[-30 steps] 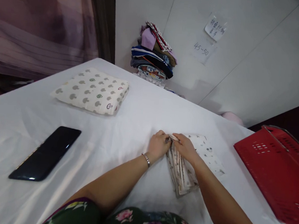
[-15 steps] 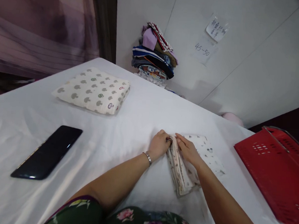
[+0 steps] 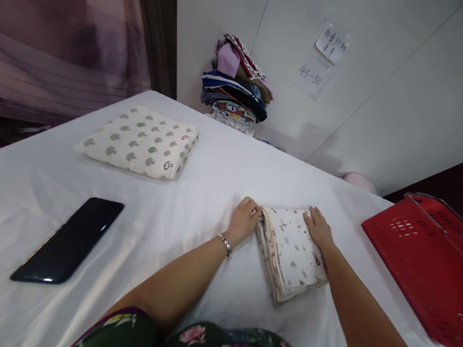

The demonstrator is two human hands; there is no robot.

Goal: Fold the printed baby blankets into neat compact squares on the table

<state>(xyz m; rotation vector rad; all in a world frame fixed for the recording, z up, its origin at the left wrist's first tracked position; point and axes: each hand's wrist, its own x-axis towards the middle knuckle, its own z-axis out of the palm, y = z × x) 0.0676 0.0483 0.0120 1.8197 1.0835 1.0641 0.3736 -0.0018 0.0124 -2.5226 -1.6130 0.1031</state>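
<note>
A folded white cloth (image 3: 295, 249) with a small print lies on the white-covered table, its stacked layers showing along the left edge. My left hand (image 3: 245, 218), with a bracelet at the wrist, is closed on the far left corner of the cloth; its fingertips are partly hidden. My right hand (image 3: 319, 228) rests on the far right part of the same cloth, fingers stretched out flat. Farther left sits another folded cloth (image 3: 141, 141), cream with a grey mushroom print, touched by neither hand.
A dark phone-like slab (image 3: 69, 240) lies at the left of the table (image 3: 160, 243). On the right stands a red plastic basket (image 3: 422, 266) with a metal handle. Beyond the far edge rises a pile of folded clothes (image 3: 237, 87) against the wall, below taped paper notes (image 3: 331, 44).
My right hand has moved right, from the layered left edge to the cloth's far right part. The cloth's printed top now lies spread flat. My left hand stays at the corner.
</note>
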